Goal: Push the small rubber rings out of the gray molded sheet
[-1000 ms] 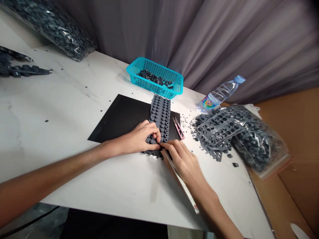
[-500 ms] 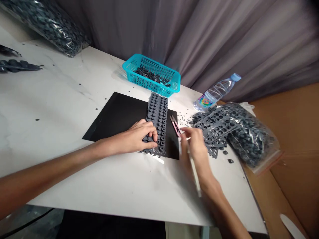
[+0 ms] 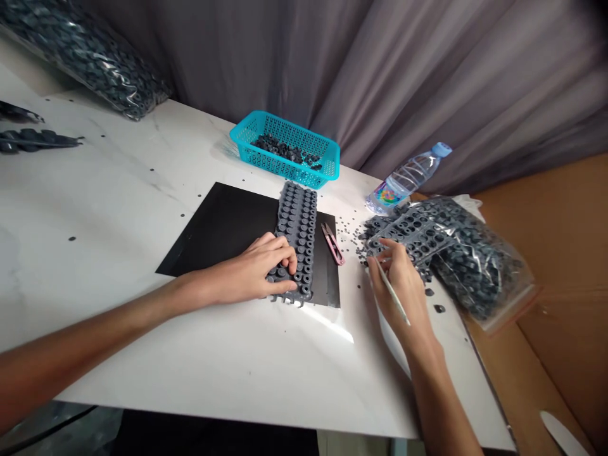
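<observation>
A dark grey rubber sheet with rows of round, holed parts lies lengthwise over a black mat. My left hand rests on its near end, fingers curled and thumb along the lower edge, holding it down. My right hand is closed around a thin, pale, pen-like stick, held slantwise over the table right of the mat. The stick's tip is too small to make out. Pink-handled thread snips lie on the mat's right side, between the sheet and my right hand.
Behind the mat stands a turquoise basket with loose dark rubber parts. To the right are a water bottle, perforated rubber sheets and a clear bag of dark parts. Another full bag lies back left. Small dark discs dot the table.
My right hand has moved right with the pale stick, away from the snips and towards the perforated sheets. My left hand stays on the rubber sheet. The view has shifted slightly.
</observation>
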Motion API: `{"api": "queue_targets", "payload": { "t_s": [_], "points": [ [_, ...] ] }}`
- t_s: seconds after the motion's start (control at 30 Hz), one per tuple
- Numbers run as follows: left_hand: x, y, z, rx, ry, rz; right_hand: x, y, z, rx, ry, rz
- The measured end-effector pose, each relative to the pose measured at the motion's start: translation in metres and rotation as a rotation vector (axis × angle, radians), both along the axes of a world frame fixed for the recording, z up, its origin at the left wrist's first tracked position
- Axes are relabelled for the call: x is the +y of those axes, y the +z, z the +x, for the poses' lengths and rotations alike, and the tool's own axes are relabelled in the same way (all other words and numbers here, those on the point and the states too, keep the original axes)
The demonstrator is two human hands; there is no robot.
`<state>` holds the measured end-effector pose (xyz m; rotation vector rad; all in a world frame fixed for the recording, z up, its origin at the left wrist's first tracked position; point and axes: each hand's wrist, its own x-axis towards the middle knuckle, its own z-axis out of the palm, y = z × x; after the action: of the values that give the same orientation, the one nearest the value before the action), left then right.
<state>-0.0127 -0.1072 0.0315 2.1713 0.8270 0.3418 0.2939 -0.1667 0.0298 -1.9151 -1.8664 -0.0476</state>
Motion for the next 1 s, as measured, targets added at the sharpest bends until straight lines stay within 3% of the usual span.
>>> {"api": "queue_targets", "payload": {
  "t_s": [0.1,0.23,0.4,0.6,1.0],
  "points": [
    [-0.006,0.003,-0.001,0.015,-0.011,-0.009,-0.003,0.009,-0.022,0.158,0.11,-0.037],
    [-0.008,0.006,-0.001,-0.025,-0.024,-0.062,-0.011,0.017,-0.051,0.278,0.369,-0.056],
    [-0.007,0.0,0.003,-0.12,0.064,-0.001,-0.018,0.02,-0.067,0.28,0.686,-0.103],
    [-0.007,-0.009,0.005,-0.123,0.049,0.039,-0.017,0.018,-0.067,0.243,0.735,-0.126],
    [-0.002,-0.006,0.005,-0.151,-0.002,0.031,-0.017,0.009,-0.067,0.082,0.747,-0.041]
  ]
}}
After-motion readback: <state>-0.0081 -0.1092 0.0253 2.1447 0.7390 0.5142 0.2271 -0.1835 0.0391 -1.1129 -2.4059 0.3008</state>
